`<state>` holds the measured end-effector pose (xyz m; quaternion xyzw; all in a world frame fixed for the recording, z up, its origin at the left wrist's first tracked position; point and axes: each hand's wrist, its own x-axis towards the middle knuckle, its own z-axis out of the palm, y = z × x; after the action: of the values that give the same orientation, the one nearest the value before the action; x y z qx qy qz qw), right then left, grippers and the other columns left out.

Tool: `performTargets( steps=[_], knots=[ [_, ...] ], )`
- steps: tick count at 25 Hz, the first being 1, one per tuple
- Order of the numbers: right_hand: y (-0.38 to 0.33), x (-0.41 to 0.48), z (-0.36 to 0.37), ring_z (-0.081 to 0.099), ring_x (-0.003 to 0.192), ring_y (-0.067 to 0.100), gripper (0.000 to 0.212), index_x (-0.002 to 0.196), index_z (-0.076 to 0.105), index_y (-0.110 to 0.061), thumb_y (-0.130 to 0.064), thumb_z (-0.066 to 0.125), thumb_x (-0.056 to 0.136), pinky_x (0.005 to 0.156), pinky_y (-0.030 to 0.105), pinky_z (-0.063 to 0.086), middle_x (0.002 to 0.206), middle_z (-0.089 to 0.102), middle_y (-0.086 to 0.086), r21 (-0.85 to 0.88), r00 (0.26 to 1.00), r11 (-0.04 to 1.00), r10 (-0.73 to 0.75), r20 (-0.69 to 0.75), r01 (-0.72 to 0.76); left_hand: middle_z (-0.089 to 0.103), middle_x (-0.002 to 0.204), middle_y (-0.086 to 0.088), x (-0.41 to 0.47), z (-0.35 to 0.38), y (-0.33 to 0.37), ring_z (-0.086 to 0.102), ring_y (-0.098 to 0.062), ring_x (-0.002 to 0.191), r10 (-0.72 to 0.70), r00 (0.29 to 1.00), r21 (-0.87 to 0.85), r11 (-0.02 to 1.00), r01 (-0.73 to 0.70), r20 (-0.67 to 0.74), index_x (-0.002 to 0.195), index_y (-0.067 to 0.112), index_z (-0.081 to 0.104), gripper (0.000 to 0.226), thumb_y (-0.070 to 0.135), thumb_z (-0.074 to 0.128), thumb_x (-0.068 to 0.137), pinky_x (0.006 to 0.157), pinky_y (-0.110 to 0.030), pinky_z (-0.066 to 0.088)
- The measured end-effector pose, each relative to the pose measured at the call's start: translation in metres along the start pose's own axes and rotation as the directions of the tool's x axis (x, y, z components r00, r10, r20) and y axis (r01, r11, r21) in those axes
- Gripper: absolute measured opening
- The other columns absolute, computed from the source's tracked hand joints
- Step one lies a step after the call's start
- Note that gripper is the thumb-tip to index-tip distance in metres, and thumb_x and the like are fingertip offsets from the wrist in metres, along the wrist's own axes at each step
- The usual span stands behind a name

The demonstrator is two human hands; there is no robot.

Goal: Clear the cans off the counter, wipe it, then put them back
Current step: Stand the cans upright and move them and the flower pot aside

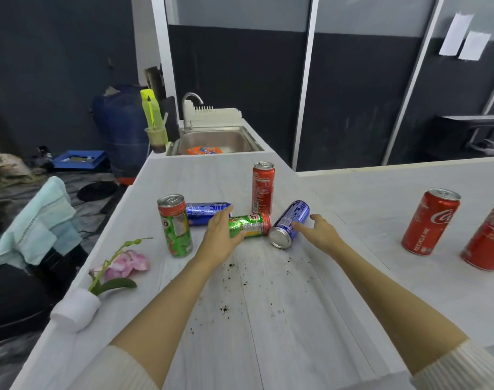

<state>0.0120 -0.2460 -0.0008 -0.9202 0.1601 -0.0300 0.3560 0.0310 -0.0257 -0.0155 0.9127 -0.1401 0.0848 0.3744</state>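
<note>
At frame centre, a toppled green can is gripped by the left hand on the white worktop. The blue can lying just right of it is touched by the outstretched fingers of the right hand, which holds nothing.

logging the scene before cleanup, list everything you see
upright green can: 1, green, counter left
lying green can: 1, green, mid-counter
far blue can: 1, blue, lying left of it
near blue can: 1, blue, lying right of it
slim red can: 1, red, upright, farther back
cola cans: 2, red, upright, right counter
crumbs: many, dark, near counter
orchid: 1, pink, counter's left edge
sink: 1, steel, far end
towel: 1, pale blue, far left
left hand: 1, grips lying green can
right hand: 1, at near blue can
</note>
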Motion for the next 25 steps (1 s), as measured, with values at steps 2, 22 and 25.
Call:
performTargets(
  steps=[2, 22, 25],
  knots=[
    [-0.001, 0.017, 0.002, 0.046, 0.123, 0.035, 0.072, 0.132, 0.038, -0.001, -0.055, 0.051, 0.086, 0.105, 0.046, 0.035, 0.136, 0.048, 0.018, -0.036, 0.999, 0.998, 0.050, -0.005, -0.050, 0.024, 0.152, -0.008, 0.015, 0.003, -0.002, 0.017, -0.024, 0.140, 0.006, 0.999, 0.061, 0.998, -0.009, 0.039, 0.144, 0.014, 0.018, 0.071, 0.029, 0.057, 0.087, 0.114, -0.040, 0.020],
    [-0.032, 0.062, 0.051, 0.049, 0.117, 0.035, 0.080, 0.132, 0.026, -0.002, -0.026, 0.073, 0.073, 0.093, 0.044, 0.050, 0.130, 0.044, 0.020, 0.012, 0.991, 0.992, 0.123, -0.048, -0.123, 0.047, 0.138, -0.008, 0.059, 0.033, -0.007, 0.041, -0.024, 0.127, 0.192, 0.971, 0.535, 0.810, -0.240, 0.146, 0.137, 0.012, 0.033, 0.068, 0.029, 0.065, 0.080, 0.106, -0.035, 0.029],
    [-0.026, 0.051, 0.042, 0.052, 0.112, 0.033, 0.075, 0.128, 0.032, -0.002, -0.022, 0.076, 0.071, 0.083, 0.038, 0.050, 0.126, 0.048, 0.018, -0.019, 0.998, 0.998, 0.057, -0.035, -0.058, 0.048, 0.136, -0.008, 0.050, 0.034, -0.003, 0.043, -0.024, 0.125, 0.191, 0.972, 0.538, 0.810, -0.234, 0.136, 0.136, 0.013, 0.034, 0.065, 0.030, 0.064, 0.081, 0.104, -0.034, 0.030]
  ],
)
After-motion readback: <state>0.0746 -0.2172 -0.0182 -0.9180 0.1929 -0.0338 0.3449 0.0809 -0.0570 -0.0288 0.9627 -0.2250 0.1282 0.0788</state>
